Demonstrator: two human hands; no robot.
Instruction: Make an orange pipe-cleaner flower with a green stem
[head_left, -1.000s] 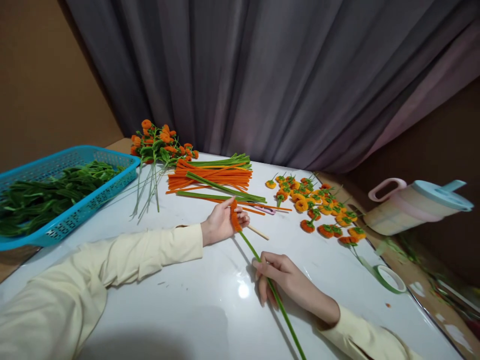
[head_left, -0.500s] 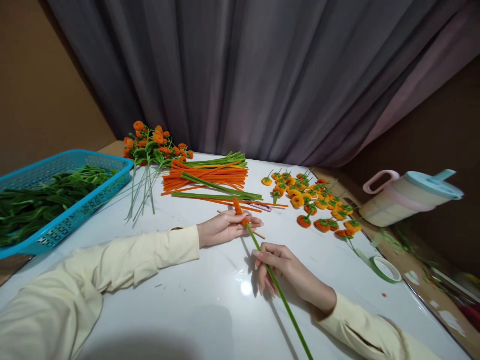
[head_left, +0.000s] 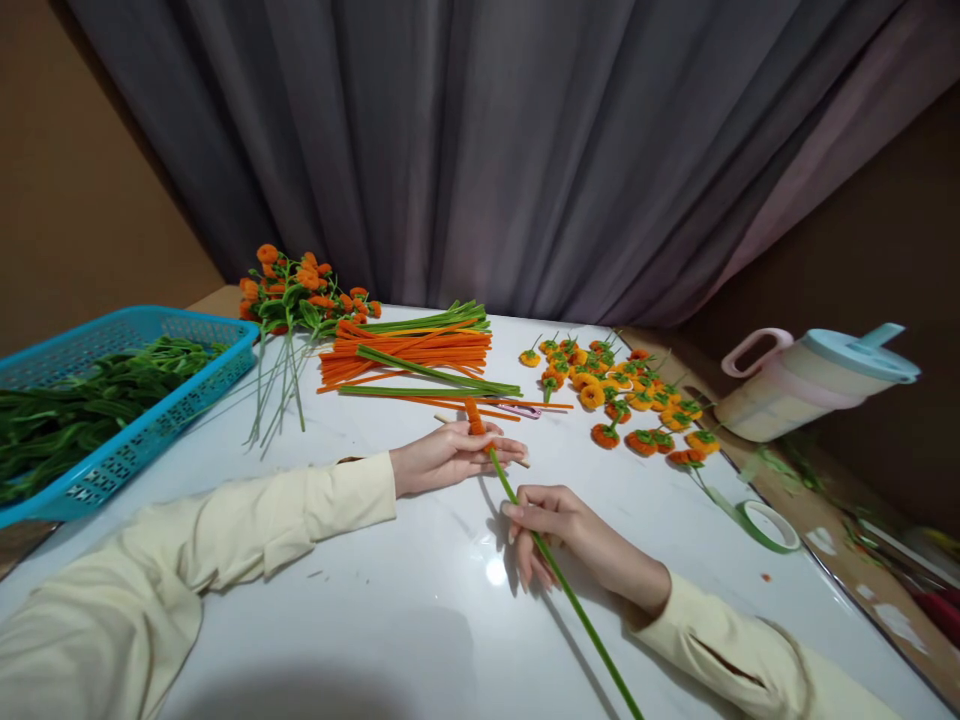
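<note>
My left hand [head_left: 450,455] rests on the white table [head_left: 375,620], its fingers closed round an orange fuzzy coil [head_left: 473,416] at the top of a long green pipe cleaner stem [head_left: 570,595]. A thin wooden stick [head_left: 520,461] pokes out past its fingertips. My right hand [head_left: 555,525] pinches the green stem lower down, close to the left hand. The stem runs on toward the near right edge of the picture.
A blue basket [head_left: 161,425] of green leaves stands at the left. Behind lie finished orange flowers on stems [head_left: 300,290], a pile of orange and green pipe cleaners [head_left: 416,355], several small orange blossoms [head_left: 626,400], a green tape roll [head_left: 766,525] and a lidded jug [head_left: 814,380].
My left hand has lowered and flattened onto the table with the orange coil. My right hand has crept a little up the stem toward it.
</note>
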